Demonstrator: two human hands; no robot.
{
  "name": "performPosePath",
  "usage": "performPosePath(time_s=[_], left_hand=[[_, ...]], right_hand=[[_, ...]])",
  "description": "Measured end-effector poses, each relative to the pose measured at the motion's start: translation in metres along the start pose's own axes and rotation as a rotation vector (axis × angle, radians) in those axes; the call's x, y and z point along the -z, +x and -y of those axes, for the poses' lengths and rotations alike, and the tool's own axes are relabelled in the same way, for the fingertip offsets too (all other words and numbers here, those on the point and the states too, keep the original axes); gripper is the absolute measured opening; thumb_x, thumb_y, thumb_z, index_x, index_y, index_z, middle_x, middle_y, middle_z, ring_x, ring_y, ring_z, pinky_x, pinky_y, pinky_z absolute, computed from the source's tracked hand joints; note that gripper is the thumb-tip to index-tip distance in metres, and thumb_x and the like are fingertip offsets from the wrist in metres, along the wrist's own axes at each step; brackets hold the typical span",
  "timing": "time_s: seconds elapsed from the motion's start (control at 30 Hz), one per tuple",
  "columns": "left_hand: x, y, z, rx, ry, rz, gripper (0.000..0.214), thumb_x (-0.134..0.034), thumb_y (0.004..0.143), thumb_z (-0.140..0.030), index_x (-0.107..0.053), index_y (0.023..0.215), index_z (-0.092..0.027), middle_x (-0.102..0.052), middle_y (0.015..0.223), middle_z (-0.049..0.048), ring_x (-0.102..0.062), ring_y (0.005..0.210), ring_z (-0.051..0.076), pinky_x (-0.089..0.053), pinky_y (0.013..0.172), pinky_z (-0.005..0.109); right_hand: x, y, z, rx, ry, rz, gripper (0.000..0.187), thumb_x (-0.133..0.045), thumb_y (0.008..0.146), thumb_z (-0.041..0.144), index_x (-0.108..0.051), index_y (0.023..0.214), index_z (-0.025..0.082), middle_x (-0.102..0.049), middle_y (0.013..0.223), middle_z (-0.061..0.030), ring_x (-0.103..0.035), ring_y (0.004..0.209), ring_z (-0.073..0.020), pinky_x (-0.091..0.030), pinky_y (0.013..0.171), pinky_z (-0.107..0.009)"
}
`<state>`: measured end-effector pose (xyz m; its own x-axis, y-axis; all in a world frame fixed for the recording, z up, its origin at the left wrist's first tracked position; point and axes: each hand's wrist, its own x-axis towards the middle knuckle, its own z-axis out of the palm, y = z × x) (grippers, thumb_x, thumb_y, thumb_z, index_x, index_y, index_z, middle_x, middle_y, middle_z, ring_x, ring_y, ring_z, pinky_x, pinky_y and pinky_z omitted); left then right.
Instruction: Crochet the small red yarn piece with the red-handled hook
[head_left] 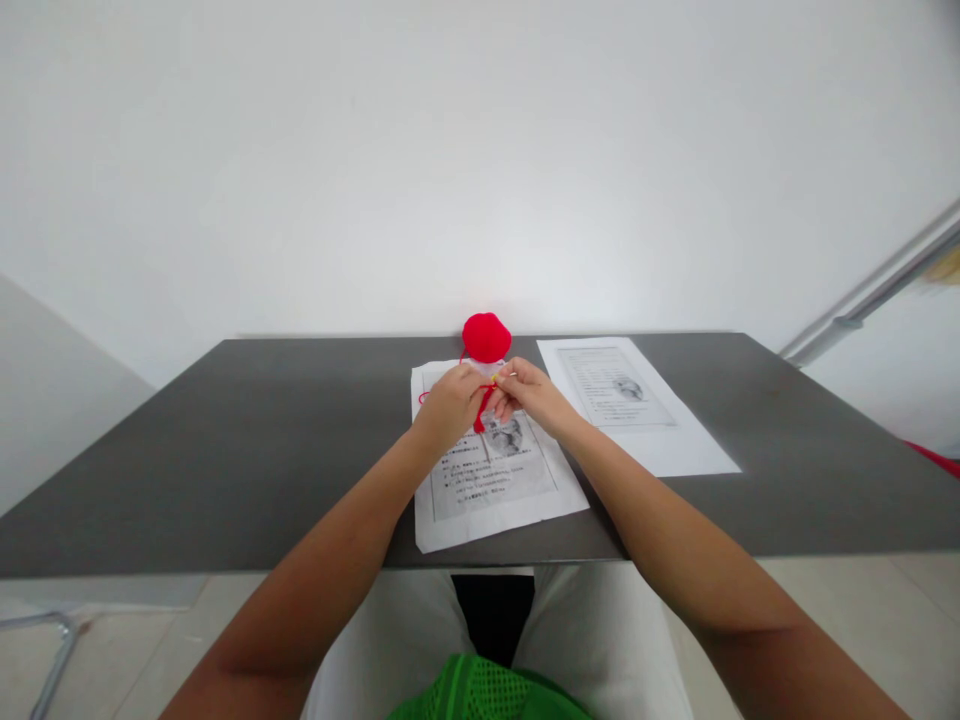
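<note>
My two hands meet over a printed sheet of paper near the middle of the table. With its fingers closed, my left hand (450, 402) grips red yarn (481, 412), a short strip of which hangs down between the hands. My right hand (529, 388) is closed in a pinch at the same yarn. A small yellow thing (494, 379) shows at its fingertips, too small to name. Just beyond the hands sits a ball of red yarn (486, 338), with a strand running from it towards my left hand.
The printed sheet (487, 500) under my hands is creased. A second printed sheet (645, 440) lies to the right on the dark grey table (187, 450). A white wall (480, 150) rises behind the table, and a grey metal rail (877, 295) slants at the right.
</note>
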<state>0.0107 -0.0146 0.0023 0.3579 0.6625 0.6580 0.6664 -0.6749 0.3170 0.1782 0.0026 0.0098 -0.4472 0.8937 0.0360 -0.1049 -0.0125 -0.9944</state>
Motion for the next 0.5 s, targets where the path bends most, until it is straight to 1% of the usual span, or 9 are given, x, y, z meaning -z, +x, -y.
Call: performPosePath(time_s=[0.07,0.13,0.2,0.27,0.37,0.5], left_hand=[[-0.0004,0.0008,0.0001,0.116,-0.089,-0.044,0.019,-0.053,0.084,-0.01,-0.07,0.081,-0.02,-0.068,0.079,0.0032,-0.063,0.076,0.017,-0.052,0.072,0.031],[-0.0005,0.0017,0.0007,0.252,-0.179,-0.063,0.016,-0.058,0.081,-0.012,-0.071,0.082,-0.02,-0.071,0.08,0.0026,-0.065,0.076,0.017,-0.052,0.072,0.031],[-0.0004,0.0025,0.0018,0.383,-0.281,-0.052,0.011,-0.061,0.079,-0.016,-0.071,0.082,-0.02,-0.073,0.079,0.003,-0.066,0.073,0.018,-0.052,0.071,0.032],[0.0,0.0036,0.0029,0.48,-0.406,-0.033,0.008,-0.064,0.077,-0.019,-0.071,0.081,-0.019,-0.074,0.078,0.0038,-0.067,0.07,0.018,-0.053,0.069,0.033],[0.0007,0.0056,0.0035,0.554,-0.596,-0.024,0.006,-0.068,0.074,-0.023,-0.069,0.076,-0.017,-0.074,0.076,0.0041,-0.068,0.069,0.018,-0.054,0.068,0.033],[0.0019,0.0078,0.0015,0.632,-0.755,-0.025,0.015,-0.074,0.069,-0.031,-0.068,0.072,-0.018,-0.074,0.073,0.0033,-0.068,0.068,0.019,-0.055,0.068,0.034]], right_hand=[[0.0006,0.0012,0.0005,-0.009,0.003,-0.021,0.019,-0.061,0.086,0.027,-0.045,0.079,0.022,-0.069,0.053,0.0036,-0.061,0.04,-0.0111,-0.05,0.04,-0.019],[0.0015,0.003,0.0005,-0.029,-0.003,-0.039,0.017,-0.059,0.088,0.027,-0.045,0.079,0.022,-0.068,0.051,0.0033,-0.06,0.039,-0.0107,-0.047,0.038,-0.018],[0.0023,0.0047,0.0001,-0.056,-0.022,-0.048,0.017,-0.057,0.089,0.027,-0.045,0.078,0.022,-0.068,0.05,0.003,-0.058,0.037,-0.0106,-0.045,0.035,-0.017],[0.0025,0.0057,-0.0002,-0.072,-0.055,-0.053,0.019,-0.056,0.09,0.03,-0.044,0.076,0.022,-0.067,0.048,0.0033,-0.055,0.035,-0.0102,-0.043,0.034,-0.017],[0.0017,0.0048,0.0009,-0.044,-0.113,-0.066,0.023,-0.056,0.09,0.036,-0.045,0.076,0.022,-0.063,0.044,0.0047,-0.049,0.032,-0.0089,-0.038,0.031,-0.016],[0.0007,0.0014,0.004,0.051,-0.159,-0.064,0.032,-0.054,0.087,0.051,-0.048,0.075,0.021,-0.059,0.041,0.0058,-0.043,0.029,-0.0079,-0.031,0.031,-0.016]])
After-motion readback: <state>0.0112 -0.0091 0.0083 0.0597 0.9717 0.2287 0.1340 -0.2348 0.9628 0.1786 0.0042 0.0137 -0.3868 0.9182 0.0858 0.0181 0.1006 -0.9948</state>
